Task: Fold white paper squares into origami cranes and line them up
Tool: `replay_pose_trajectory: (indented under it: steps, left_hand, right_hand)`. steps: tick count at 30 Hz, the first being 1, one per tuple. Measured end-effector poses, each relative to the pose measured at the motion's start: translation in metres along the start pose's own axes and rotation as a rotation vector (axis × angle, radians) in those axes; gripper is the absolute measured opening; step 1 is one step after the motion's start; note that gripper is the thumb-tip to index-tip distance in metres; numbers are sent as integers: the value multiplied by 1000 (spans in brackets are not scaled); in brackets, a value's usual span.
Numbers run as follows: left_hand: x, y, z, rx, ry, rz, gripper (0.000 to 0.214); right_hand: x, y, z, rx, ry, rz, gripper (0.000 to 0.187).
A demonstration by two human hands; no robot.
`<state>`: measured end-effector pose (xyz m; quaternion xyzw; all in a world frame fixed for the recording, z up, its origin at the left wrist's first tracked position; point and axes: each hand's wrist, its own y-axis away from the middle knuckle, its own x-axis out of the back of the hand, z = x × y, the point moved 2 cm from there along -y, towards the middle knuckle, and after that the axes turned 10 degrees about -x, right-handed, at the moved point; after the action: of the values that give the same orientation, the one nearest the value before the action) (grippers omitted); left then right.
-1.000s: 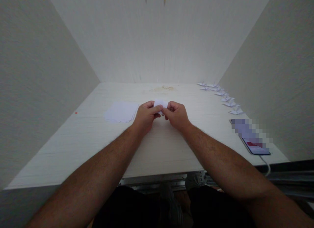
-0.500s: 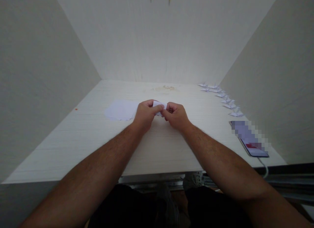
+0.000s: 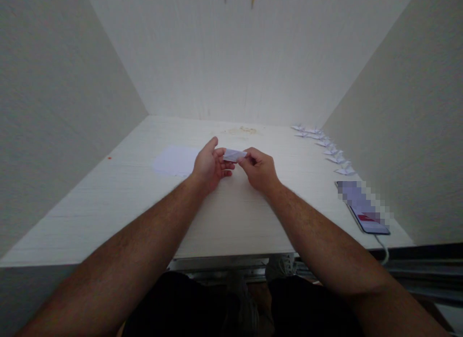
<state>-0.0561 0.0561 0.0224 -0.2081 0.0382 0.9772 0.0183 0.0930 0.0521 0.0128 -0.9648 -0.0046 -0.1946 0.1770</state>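
A small folded piece of white paper (image 3: 233, 155) is held above the middle of the table. My right hand (image 3: 261, 169) pinches its right end between thumb and fingertips. At the paper's left end is my left hand (image 3: 211, 166), turned palm inward with its thumb raised and its fingers spread. The left fingertips are close to the paper's edge; whether they touch it I cannot tell. Behind my left wrist lie loose white paper sheets (image 3: 173, 159), partly hidden by that hand.
Several folded paper cranes (image 3: 336, 158) stand in a line along the right wall. Nearer me, a phone (image 3: 365, 211) with a cable lies at the table's right edge. Walls enclose the white table (image 3: 108, 206) on three sides. A small orange spot (image 3: 109, 158) marks its left part.
My left hand has let go of the folded paper, its thumb lifting and its fingers opening. My right hand still grips the paper. The view has shifted slightly.
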Motion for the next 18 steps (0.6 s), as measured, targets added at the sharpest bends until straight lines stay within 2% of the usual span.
replay_pose_trajectory:
  steps: [3,5,7,10,13,15,16,18]
  left_hand:
    - [1,1,2,16,-40,-101,20]
    - [1,3,1,-41,-48,-123,25]
    - [0,4,-1,-67,-48,-95,33]
    - [-2,5,-6,-103,-101,-19,31]
    - [-2,3,-7,-197,-229,81,23]
    - [1,0,-6,-247,-292,152,19]
    - [3,-2,-6,-265,-306,187,18]
    - [8,-6,-5,-293,-310,248,16]
  right_hand:
    - [0,-1,1,-38,-52,-22,11]
    - [-1,-2,2,-106,-125,-22,15]
    - [-3,-3,4,-173,-210,-32,18]
    - [-6,-5,10,-248,-256,-55,18]
    - [-4,-7,15,-282,-154,4,14]
    - [2,-8,11,-238,-7,33,11]
    - [5,-8,7,-217,73,-17,9]
    - [8,-5,-4,-182,183,-288,11]
